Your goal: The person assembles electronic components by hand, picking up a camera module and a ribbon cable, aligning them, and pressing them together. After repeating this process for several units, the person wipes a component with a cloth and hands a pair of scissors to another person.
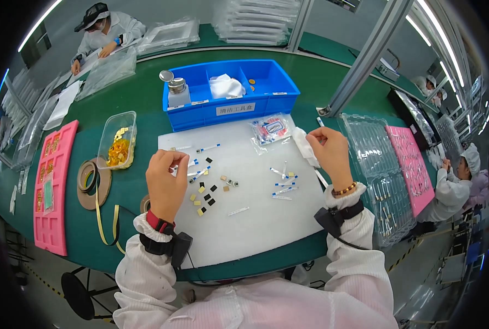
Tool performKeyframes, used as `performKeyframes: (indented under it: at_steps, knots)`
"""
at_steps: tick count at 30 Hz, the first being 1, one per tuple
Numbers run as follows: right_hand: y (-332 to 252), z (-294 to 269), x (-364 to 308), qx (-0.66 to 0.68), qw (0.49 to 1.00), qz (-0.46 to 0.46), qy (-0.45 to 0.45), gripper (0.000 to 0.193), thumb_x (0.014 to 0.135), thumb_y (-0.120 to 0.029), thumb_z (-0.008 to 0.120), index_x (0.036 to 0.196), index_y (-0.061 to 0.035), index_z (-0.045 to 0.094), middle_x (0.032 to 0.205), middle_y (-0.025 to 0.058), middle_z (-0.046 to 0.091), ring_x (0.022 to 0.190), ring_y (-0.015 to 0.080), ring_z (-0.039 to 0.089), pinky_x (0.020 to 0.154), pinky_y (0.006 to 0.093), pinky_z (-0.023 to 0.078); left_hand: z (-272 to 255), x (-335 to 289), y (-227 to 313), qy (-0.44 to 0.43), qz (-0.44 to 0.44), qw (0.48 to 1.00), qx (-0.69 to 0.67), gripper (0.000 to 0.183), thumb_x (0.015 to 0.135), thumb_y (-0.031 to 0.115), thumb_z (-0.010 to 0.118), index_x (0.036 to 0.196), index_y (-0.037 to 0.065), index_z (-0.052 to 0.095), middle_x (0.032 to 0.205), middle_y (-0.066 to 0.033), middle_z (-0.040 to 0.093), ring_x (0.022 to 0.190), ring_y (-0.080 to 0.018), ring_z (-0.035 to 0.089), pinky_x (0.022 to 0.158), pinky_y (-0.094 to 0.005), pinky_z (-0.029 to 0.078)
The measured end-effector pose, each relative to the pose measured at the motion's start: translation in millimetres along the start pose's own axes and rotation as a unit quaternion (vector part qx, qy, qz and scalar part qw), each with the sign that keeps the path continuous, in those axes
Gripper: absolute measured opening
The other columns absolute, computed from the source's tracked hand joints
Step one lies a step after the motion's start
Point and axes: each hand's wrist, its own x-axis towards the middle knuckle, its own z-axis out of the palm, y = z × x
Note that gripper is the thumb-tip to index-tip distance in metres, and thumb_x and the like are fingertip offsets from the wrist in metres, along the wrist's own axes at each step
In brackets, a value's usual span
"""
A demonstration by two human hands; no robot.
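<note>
Over the left part of a white mat, my left hand is closed in a pinch. A white strip with a blue end shows beside its fingertips; whether it is held I cannot tell. My right hand is raised at the mat's far right, thumb and forefinger pressed together; anything between them is too small to make out. Next to it lies a crumpled white cloth. Small black and pale yellow pieces lie right of my left hand. Several blue-and-white strips lie loose on the right half.
Behind the mat stands a blue divided bin holding a metal-topped bottle and white wipes. A plastic bag lies before it. At left are a clear tub, tape rolls and a pink tray; at right, clear trays and a pink foam sheet.
</note>
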Motion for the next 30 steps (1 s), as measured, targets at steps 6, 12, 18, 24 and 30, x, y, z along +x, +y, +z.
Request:
performKeyframes:
  at_steps: [6, 12, 18, 24, 30]
  knots:
    - [26, 37, 25, -0.049, 0.999, -0.021, -0.002, 0.017, 0.083, -0.02, 0.075, 0.082, -0.0023, 0.073, 0.076, 0.0091, 0.072, 0.07, 0.0222, 0.067, 0.066, 0.033, 0.052, -1, 0, 0, 0.001, 0.007, 0.999, -0.033, 0.005, 0.084, 0.002, 0.073, 0.085, 0.002, 0.068, 0.08, -0.0084, 0.062, 0.074, -0.0231, 0.059, 0.064, -0.0324, 0.047]
    - [-30, 35, 62, 0.518, 0.853, 0.029, -0.062, 0.014, 0.094, -0.017, 0.065, 0.094, -0.0029, 0.066, 0.107, 0.0112, 0.07, 0.092, 0.0172, 0.064, 0.088, 0.0327, 0.049, 1, -1, -2, 0.014, 0.012, 0.999, -0.035, 0.005, 0.083, 0.003, 0.072, 0.083, 0.003, 0.067, 0.08, -0.0082, 0.063, 0.076, -0.0256, 0.06, 0.068, -0.0353, 0.048]
    - [-144, 71, 106, 0.488, 0.859, 0.001, -0.152, 0.02, 0.096, -0.021, 0.064, 0.102, -0.0015, 0.065, 0.095, 0.0068, 0.069, 0.077, 0.0148, 0.065, 0.071, 0.028, 0.052, 4, -2, -4, 0.013, 0.001, 0.999, -0.053, 0.005, 0.083, 0.004, 0.073, 0.084, 0.003, 0.068, 0.081, -0.0081, 0.063, 0.078, -0.0261, 0.062, 0.069, -0.0362, 0.049]
    - [-194, 148, 122, 0.214, 0.945, -0.236, -0.071, 0.017, 0.086, -0.021, 0.073, 0.091, -0.0039, 0.073, 0.087, 0.0162, 0.071, 0.076, 0.0296, 0.068, 0.071, 0.0358, 0.052, -1, -4, -3, 0.024, 0.014, 0.999, -0.044, 0.004, 0.083, 0.004, 0.073, 0.085, 0.004, 0.069, 0.083, -0.0076, 0.064, 0.081, -0.0264, 0.062, 0.071, -0.0365, 0.05]
    - [-190, 177, 132, 0.109, 0.937, -0.325, -0.063, 0.019, 0.083, -0.018, 0.076, 0.096, -0.0044, 0.077, 0.087, 0.0155, 0.067, 0.082, 0.0316, 0.065, 0.074, 0.0369, 0.051, -2, -3, 1, 0.021, 0.014, 0.998, -0.057, 0.005, 0.083, 0.005, 0.073, 0.085, 0.005, 0.068, 0.083, -0.0081, 0.064, 0.082, -0.0275, 0.062, 0.071, -0.0375, 0.05]
